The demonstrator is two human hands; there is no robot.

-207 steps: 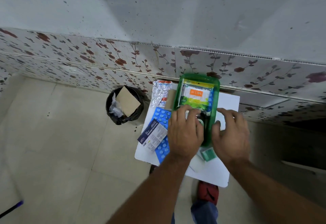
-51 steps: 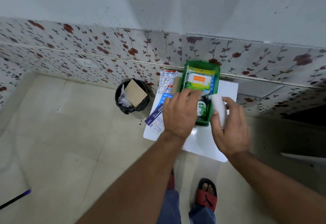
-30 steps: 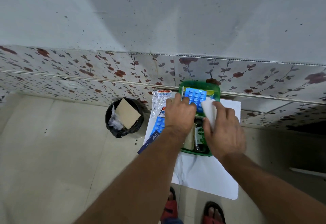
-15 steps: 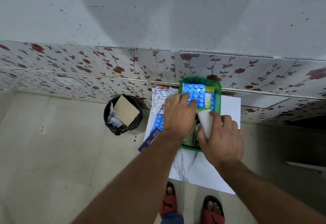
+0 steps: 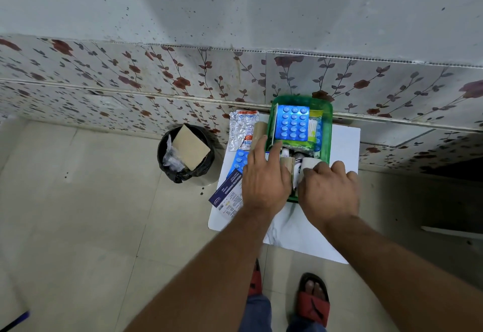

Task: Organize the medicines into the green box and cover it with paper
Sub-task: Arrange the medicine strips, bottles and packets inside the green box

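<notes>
The green box (image 5: 328,133) stands on a white sheet (image 5: 345,146) against the wall. A blue blister pack (image 5: 292,122) lies on top inside it, beside a yellow-green packet (image 5: 314,125). My left hand (image 5: 264,177) rests flat over the box's near left corner, fingers apart, touching a brown roll (image 5: 287,165). My right hand (image 5: 329,190) grips a white roll (image 5: 308,162) at the box's near end. Left of the box lie a silver blister strip (image 5: 241,130), another brown roll (image 5: 258,133), a second blue blister pack (image 5: 240,159) and a dark-blue dressing packet (image 5: 226,196).
A black bin (image 5: 186,158) with cardboard and plastic in it stands on the tiled floor left of the sheet. The flower-patterned wall runs just behind the box. My feet in red sandals (image 5: 313,303) are below the sheet's near edge.
My left hand let go of the blue blister pack, which now lies in the box, and drew back to the near corner. My right hand brought the white roll down into the box's near end.
</notes>
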